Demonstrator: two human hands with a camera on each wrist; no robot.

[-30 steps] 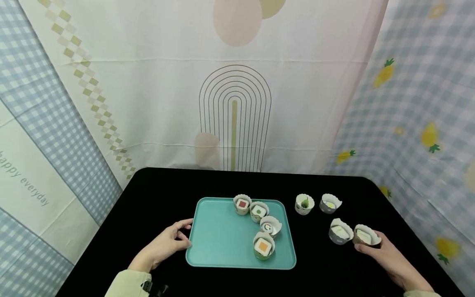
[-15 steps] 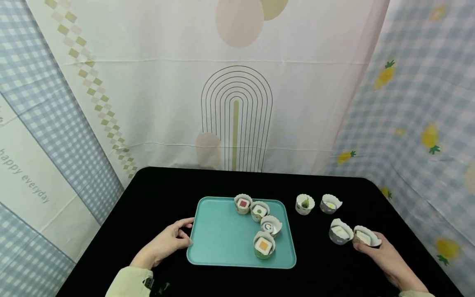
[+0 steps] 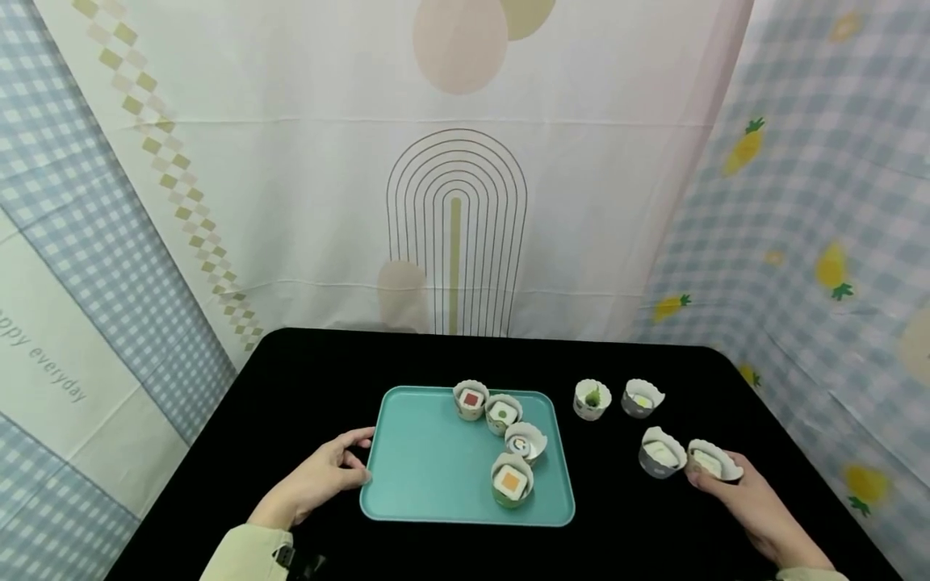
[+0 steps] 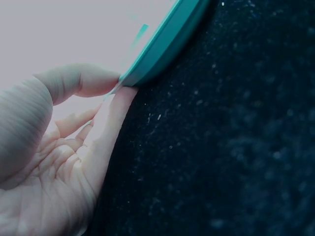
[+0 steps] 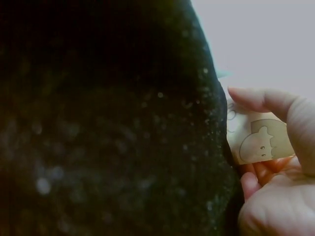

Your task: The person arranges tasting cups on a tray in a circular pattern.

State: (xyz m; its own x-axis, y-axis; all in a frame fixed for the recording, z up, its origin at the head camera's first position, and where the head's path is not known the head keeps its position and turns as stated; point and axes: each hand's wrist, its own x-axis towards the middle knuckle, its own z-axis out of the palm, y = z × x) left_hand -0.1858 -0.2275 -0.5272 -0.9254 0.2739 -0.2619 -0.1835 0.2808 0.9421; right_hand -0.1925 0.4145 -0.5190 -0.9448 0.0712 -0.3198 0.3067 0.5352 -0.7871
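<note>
In the head view my left hand (image 3: 314, 484) is at the left edge of a turquoise tray (image 3: 429, 476), thumb and fingertips touching its rim. The left wrist view shows the thumb tip against that rim (image 4: 165, 46). Farther right, my right hand (image 3: 763, 504) holds a scalloped paper baking cup (image 3: 710, 460) with a whitish block inside, between thumb and fingers. A cartoon animal print shows on the paper cup (image 5: 263, 142) in the right wrist view. Just left of it stands a grey baking cup (image 3: 661, 456), also with a whitish block; the two cups nearly touch.
Several filled cups form a curve on the tray's right part, among them one with an orange-square top (image 3: 511, 482) and one with a red-square top (image 3: 471, 401). Behind the grey cup stand a green-topped cup (image 3: 592, 400) and a yellow-centred cup (image 3: 642, 399). Curtains hang behind the black table (image 3: 327, 367).
</note>
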